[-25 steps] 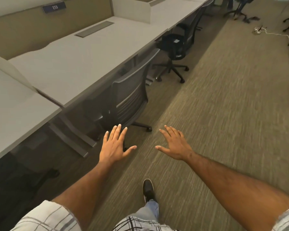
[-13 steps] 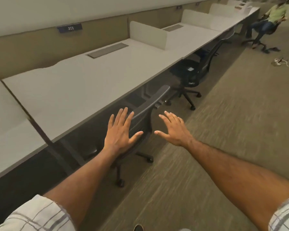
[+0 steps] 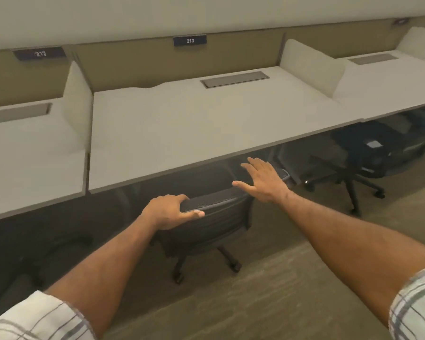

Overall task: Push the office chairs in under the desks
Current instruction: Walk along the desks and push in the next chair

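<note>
A grey mesh-backed office chair [image 3: 214, 217] stands in front of the white desk [image 3: 182, 119] labelled 213, its seat under the desk edge and its backrest just outside. My left hand [image 3: 168, 211] is curled over the left part of the backrest's top rim. My right hand [image 3: 263, 179] hovers flat, fingers spread, over the right end of the rim; whether it touches is unclear. A second, black office chair [image 3: 363, 153] stands to the right, partly under the neighbouring desk [image 3: 390, 79].
White divider panels [image 3: 77, 101] separate the desks along a tan partition wall. A desk labelled 212 [image 3: 22, 153] lies to the left, with dark chair legs [image 3: 66, 244] beneath it. Carpeted floor [image 3: 268, 290] stretches behind the chairs.
My view has turned to face desk 213 square on. My left hand went from open and spread to gripping the chair's backrest rim. My right hand has reached over the rim's right end.
</note>
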Available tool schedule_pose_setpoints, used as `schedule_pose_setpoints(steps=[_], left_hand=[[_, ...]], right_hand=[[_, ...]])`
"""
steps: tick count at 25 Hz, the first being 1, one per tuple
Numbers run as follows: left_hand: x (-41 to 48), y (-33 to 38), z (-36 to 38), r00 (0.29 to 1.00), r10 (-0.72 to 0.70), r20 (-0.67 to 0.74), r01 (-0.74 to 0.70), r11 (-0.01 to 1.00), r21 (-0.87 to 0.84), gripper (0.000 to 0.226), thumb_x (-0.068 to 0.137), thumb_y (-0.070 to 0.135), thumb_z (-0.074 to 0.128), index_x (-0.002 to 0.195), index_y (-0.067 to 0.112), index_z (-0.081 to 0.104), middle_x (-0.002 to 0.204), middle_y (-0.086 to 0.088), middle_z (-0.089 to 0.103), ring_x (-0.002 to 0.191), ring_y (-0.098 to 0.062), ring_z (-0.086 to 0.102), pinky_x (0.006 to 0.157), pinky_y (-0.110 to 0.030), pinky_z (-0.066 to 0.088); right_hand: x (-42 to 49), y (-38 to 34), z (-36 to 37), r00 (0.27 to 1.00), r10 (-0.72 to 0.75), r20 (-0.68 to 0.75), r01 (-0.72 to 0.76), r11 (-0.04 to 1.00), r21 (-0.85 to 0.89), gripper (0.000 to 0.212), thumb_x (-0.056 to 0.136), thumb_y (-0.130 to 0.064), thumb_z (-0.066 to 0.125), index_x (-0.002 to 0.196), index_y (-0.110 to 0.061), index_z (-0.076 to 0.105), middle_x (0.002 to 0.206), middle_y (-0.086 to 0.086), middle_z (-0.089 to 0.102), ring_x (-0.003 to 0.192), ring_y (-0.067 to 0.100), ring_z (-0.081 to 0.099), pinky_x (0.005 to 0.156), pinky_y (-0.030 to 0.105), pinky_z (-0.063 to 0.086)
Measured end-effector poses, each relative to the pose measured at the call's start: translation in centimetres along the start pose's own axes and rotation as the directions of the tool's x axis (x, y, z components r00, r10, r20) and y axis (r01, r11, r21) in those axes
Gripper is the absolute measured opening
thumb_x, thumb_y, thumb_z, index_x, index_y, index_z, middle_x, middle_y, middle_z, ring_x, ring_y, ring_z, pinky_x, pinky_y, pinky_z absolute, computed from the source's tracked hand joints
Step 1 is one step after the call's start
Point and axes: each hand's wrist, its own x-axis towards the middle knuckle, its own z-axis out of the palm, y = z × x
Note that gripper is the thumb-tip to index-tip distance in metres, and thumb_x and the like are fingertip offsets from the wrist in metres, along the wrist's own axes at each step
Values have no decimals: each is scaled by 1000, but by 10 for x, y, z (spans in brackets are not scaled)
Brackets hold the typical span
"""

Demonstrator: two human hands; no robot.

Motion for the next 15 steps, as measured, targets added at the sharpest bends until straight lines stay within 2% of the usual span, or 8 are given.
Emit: schedule_pose_setpoints(steps=[1,2,3,4,5,7,10,15], left_hand=[[1,0,1,1000,-21,-18,21,1000,5,113,58,108,23,137,35,55,127,7,68,114,-20,63,98,-43,51],[2,2,4,999,-33,-41,33,999,15,112,56,110,23,134,36,57,122,10,70,109,-19,65,94,-41,52],[3,3,5,998,-36,-59,38,999,28,111,56,110,22,131,38,59,117,12,71,104,-17,66,90,-40,53],[3,4,6,997,-36,-71,39,998,42,109,56,110,22,129,39,60,112,14,72,99,-15,67,86,-39,53],[5,6,6,996,-38,-81,43,998,53,108,56,110,22,127,39,61,107,15,72,95,-14,67,83,-38,54],[13,13,1,994,-38,-107,45,997,69,106,56,110,21,122,39,64,98,16,72,88,-11,66,80,-37,55],[29,25,-11,991,-24,-131,37,995,97,100,59,109,23,114,37,67,87,16,70,81,-9,65,78,-37,57],[48,29,-25,992,41,-122,-26,992,120,97,60,107,24,108,36,68,79,15,67,76,-8,63,75,-37,56]], right_hand=[[4,6,2,999,-33,25,34,999,-26,92,88,-86,24,142,-19,56,151,8,51,141,28,40,122,51,22],[6,13,5,997,-66,29,68,996,-56,95,85,-90,17,122,-19,69,125,4,69,119,25,57,113,49,36],[6,18,8,995,-97,7,97,992,-75,100,81,-94,11,102,-19,74,94,0,72,94,22,63,98,46,46],[7,21,10,993,-119,-19,117,990,-74,102,77,-97,9,89,-18,73,75,-3,67,76,20,61,84,44,50],[9,25,9,990,-135,-32,133,989,-70,103,74,-100,9,83,-18,70,67,-4,63,68,20,59,74,42,50],[15,38,3,987,-159,-37,157,986,-54,102,69,-103,11,76,-18,67,63,-5,59,62,16,55,67,40,46],[22,58,-7,987,-136,-87,133,991,-32,89,69,-103,12,62,-23,52,59,-8,52,57,10,49,63,37,36],[28,69,-5,990,-108,-88,103,993,-50,88,75,-97,7,67,-22,53,68,-7,53,64,14,52,69,40,41]])
